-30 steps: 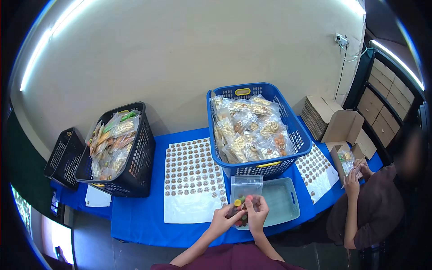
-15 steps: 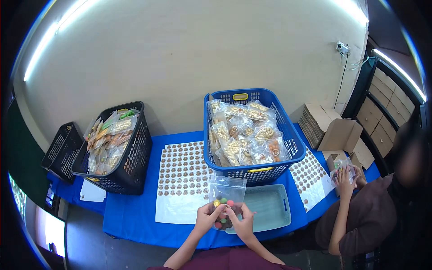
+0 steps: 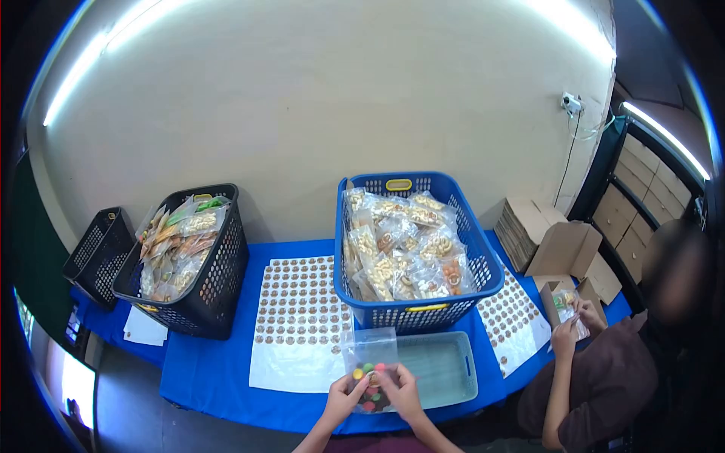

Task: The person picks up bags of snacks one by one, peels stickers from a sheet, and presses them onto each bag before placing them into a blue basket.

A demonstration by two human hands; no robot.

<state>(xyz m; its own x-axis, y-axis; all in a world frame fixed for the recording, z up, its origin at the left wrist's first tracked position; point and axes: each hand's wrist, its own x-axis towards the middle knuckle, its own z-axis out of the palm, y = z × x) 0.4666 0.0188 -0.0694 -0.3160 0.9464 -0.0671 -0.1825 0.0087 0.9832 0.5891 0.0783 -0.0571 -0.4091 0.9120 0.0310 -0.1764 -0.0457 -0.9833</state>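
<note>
A clear zip bag (image 3: 370,347) of colourful round pieces is held upright between my two hands. My left hand (image 3: 343,398) grips its left side, with the thumb on the front. On the other side my right hand (image 3: 402,392) grips the bag, its thumb against a round brown sticker on the front. Behind the bag sits a pale green tray (image 3: 470,370). To the left lies a white sheet of round stickers (image 3: 291,370). A blue basket (image 3: 400,308) filled with bags of nuts stands beyond.
Black baskets (image 3: 219,279) (image 3: 94,241) stand at the left, one full of packets. Another sticker sheet (image 3: 521,332) lies right of the tray. Flat cartons (image 3: 521,234) and an open box (image 3: 566,249) are at the right, where a co-worker (image 3: 596,385) handles a packet.
The view has shifted, so the table and baskets appear lower. My hands still hold the bag. The co-worker's hands have moved lower and now hold a packet in front of the open box.
</note>
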